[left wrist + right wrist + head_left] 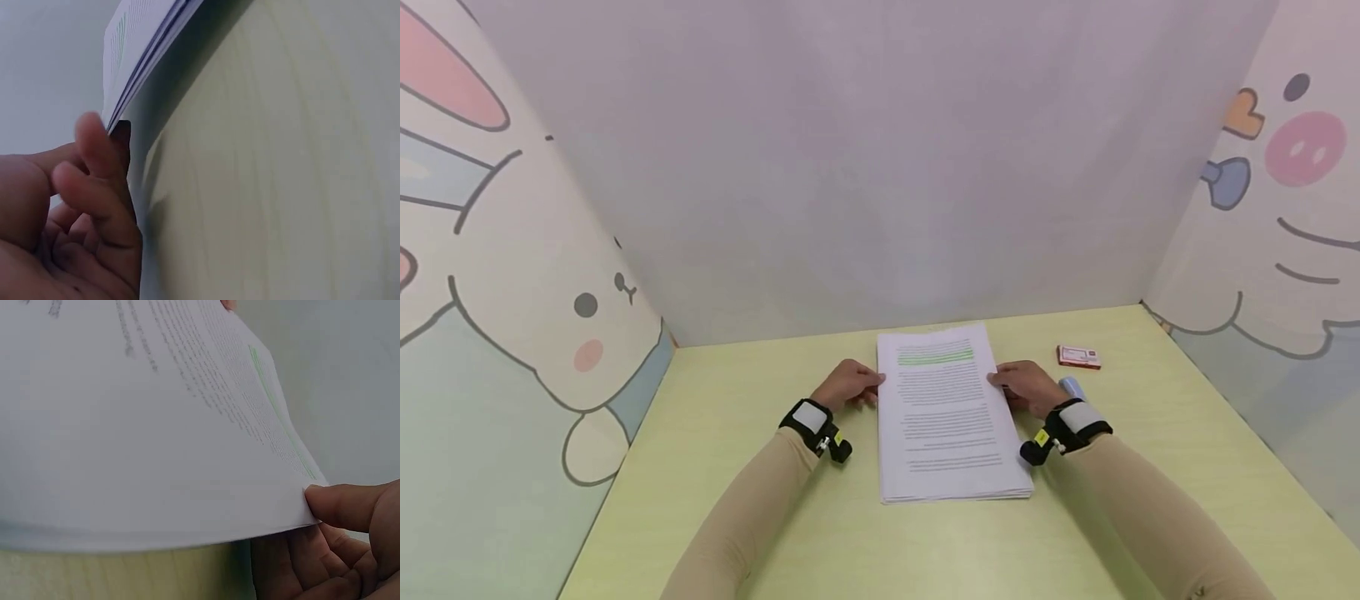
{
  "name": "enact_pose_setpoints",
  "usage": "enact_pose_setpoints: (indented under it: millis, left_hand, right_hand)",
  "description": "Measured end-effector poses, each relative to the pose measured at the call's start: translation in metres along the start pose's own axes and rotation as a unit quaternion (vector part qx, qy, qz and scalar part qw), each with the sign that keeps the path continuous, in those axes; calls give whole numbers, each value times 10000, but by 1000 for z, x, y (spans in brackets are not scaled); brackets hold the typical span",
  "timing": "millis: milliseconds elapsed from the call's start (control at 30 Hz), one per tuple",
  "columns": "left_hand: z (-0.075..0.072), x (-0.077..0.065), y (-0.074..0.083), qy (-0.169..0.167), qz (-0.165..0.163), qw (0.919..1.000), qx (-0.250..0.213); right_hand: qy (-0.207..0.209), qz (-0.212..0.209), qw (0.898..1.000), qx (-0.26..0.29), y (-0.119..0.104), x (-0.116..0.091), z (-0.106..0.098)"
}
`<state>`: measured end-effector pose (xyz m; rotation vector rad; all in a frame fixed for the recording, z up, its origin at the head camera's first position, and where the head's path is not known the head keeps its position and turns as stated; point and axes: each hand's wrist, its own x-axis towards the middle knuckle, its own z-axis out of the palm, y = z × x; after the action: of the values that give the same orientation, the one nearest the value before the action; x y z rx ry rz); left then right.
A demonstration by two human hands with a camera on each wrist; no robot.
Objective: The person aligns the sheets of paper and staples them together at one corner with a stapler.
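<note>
A stack of printed paper sheets (pixel 951 425) faces up in the head view, with a green highlighted band near its top. My left hand (pixel 850 383) pinches the stack's left edge, with the thumb above and fingers beneath. In the left wrist view the sheets (pixel 150 50) stand off the table, casting a shadow below. On the opposite side my right hand (pixel 1026 387) pinches the right edge. The right wrist view shows that thumb (pixel 344 503) on the top sheet and the fingers curled under it; the paper (pixel 156 456) bows slightly between the hands.
A small red and white box (pixel 1078 357) lies on the pale yellow table (pixel 737 383) at the back right. Beside my right wrist is a blue cylindrical object (pixel 1072 387), partly covered. A pale back wall (pixel 880 183) and cartoon-printed side panels enclose the table.
</note>
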<state>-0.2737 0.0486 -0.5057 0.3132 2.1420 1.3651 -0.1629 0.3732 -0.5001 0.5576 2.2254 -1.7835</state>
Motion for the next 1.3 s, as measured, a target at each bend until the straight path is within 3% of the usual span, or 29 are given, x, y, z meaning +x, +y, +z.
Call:
enact_pose_setpoints:
  millis: [233,467,667,800,933,1100,1300]
  left_hand:
    - [-5,-6,-4,-174,-103,9994,298]
    - [-6,-7,-5,-180,-145,9995,233]
    - [-7,-7,-9,-223,-148,9995,195]
    - [-8,-8,-9,-256,-59,9995,175]
    - [-11,-5,-11,-377,40,9992,133]
    - [-15,-2,-11,-548,120,9983,144]
    - [-14,0,-2,-181,287,9990,275]
  right_hand:
    - [224,-280,9961,-812,1,0,11]
    - [587,-524,9811,-1769,-2,3,18]
    - [707,-732,9688,-2262,-5,0,21]
    - [660,-776,9658,-2386,-6,-1,22]
    - [451,-901,9708,-2178,-4,1,19]
    - [-82,-1061,9851,-1348,-1,0,11]
    - [-332,-854,9939,-613,0,-1,5]
